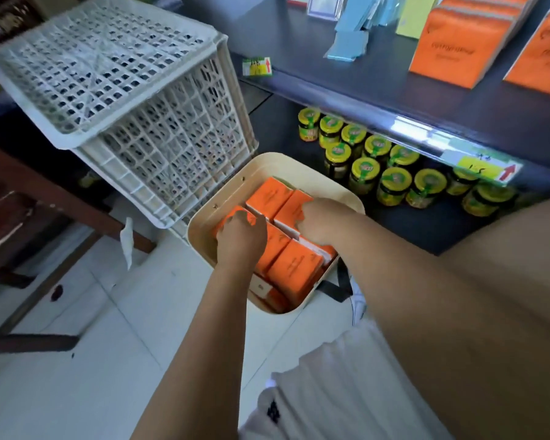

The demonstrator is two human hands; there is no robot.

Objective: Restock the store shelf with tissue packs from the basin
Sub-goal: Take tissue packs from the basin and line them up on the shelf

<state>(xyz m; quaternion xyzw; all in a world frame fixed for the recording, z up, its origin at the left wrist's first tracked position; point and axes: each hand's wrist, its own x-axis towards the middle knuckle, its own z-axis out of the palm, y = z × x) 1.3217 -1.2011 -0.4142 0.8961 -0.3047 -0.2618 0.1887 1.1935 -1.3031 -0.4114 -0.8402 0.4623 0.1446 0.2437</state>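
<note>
A cream basin [302, 163] stands on the floor below the shelf, filled with several orange tissue packs [294, 268]. Both my hands reach down into it. My left hand [240, 241] curls its fingers over the edge of an orange pack [232, 215] at the basin's left side. My right hand [319, 222] grips another orange pack [289, 212] near the basin's middle. On the dark shelf [378, 81] above, at the upper right, orange tissue packs [458, 42] stand upright.
Two stacked white lattice crates [124, 100] lean right behind the basin on the left. Yellow-lidded jars [394, 182] fill the lower shelf level. Blue packets [346, 42] lie on the upper shelf. A dark wooden table frame [45, 201] stands on the left over white floor tiles.
</note>
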